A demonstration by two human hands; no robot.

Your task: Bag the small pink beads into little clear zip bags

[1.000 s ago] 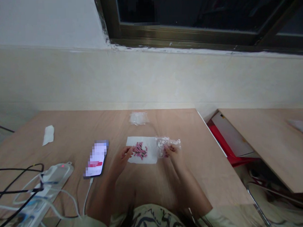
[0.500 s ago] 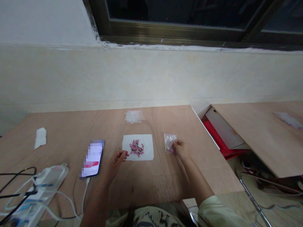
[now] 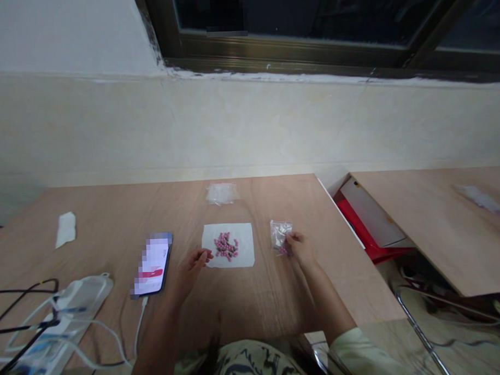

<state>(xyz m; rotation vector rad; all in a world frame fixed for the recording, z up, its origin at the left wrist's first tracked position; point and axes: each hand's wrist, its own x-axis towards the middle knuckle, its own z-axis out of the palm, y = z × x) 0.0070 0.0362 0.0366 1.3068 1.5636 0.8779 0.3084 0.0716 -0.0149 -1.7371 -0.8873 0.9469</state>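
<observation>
A small clear plastic bag [image 3: 281,231] with a few pink pieces at its bottom lies on the wooden table. My right hand [image 3: 300,247] pinches its lower right corner between thumb and fingers. To the left is a white sheet of paper [image 3: 245,231] bearing a loose cluster of small pink and dark bead-like pieces [image 3: 226,247]. At the sheet's left edge rests my left hand [image 3: 198,259], fingers curled together with the tips beside the cluster. Whatever those fingertips may hold is too small to make out.
Clear plastic bags [image 3: 222,193] lie behind the paper. On the left are a phone [image 3: 154,264] on a white cable, a power strip [image 3: 83,292] with tangled cords, and a white scrap [image 3: 65,229]. A second table [image 3: 432,225] stands right, past a gap with a red item [image 3: 360,227].
Both hands keep nearly the same places. The pink pieces at the bottom of the bag show a little more clearly beside my right fingers. The view has shifted very slightly.
</observation>
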